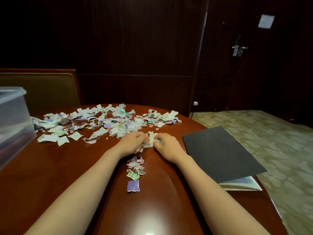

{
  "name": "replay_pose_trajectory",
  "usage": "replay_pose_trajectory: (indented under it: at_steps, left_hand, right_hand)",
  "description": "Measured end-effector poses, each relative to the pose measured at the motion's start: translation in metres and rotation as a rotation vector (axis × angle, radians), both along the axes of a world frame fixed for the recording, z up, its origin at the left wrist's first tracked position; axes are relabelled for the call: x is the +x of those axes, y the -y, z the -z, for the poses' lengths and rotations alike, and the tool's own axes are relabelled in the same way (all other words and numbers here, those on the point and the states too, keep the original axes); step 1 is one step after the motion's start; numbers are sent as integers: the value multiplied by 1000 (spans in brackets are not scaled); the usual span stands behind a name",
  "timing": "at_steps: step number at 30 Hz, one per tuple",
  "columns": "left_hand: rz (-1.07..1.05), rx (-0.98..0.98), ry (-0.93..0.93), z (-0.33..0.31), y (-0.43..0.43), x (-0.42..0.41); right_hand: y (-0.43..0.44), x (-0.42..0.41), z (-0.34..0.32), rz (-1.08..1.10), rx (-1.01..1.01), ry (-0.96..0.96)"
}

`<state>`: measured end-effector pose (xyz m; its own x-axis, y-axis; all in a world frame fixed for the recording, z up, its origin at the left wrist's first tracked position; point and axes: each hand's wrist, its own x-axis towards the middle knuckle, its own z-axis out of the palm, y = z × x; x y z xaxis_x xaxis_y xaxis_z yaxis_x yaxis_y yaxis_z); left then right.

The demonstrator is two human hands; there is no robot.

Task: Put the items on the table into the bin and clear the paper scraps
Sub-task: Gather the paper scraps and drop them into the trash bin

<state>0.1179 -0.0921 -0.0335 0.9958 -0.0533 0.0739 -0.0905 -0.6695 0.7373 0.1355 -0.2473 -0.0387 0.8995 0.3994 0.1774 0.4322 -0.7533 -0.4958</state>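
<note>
Torn paper scraps (108, 122), white with purple, green and red print, lie spread across the far half of the round wooden table (67, 167). My left hand (133, 143) and my right hand (166, 145) meet at the table's middle, fingers curled round a small bunch of scraps (151, 140) between them. A short trail of scraps (135, 168) runs from the hands toward me, ending in a purple piece (133, 186). A clear plastic bin (11, 122) stands at the table's left edge.
A dark grey folder (221, 153) with papers inside lies on the table's right side, partly over the edge. A padded chair back (40, 89) stands behind the table at left. Patterned carpet and a dark door fill the right.
</note>
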Motion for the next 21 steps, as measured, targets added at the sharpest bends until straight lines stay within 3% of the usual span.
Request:
replay_pose_trajectory:
  at_steps: [7,11,13,16,18,21]
  left_hand:
    - [-45,-204,62,-13,-11,-26]
    - [-90,-144,109,-17,-3,-31]
    - [15,-56,-3,-15,3,-32]
    - [122,27,-114,-9,11,-40]
    - [98,-98,-121,-7,15,-48]
    - [78,-283,-102,-6,24,-58]
  right_hand:
    - [7,-47,-7,-29,382,-71]
    - [10,-52,-6,235,529,18]
    - [13,-53,-6,299,442,-64]
    - [13,-60,-2,150,101,-90]
    - [13,-72,-5,59,11,-97]
    - [14,-87,-5,6,74,-149]
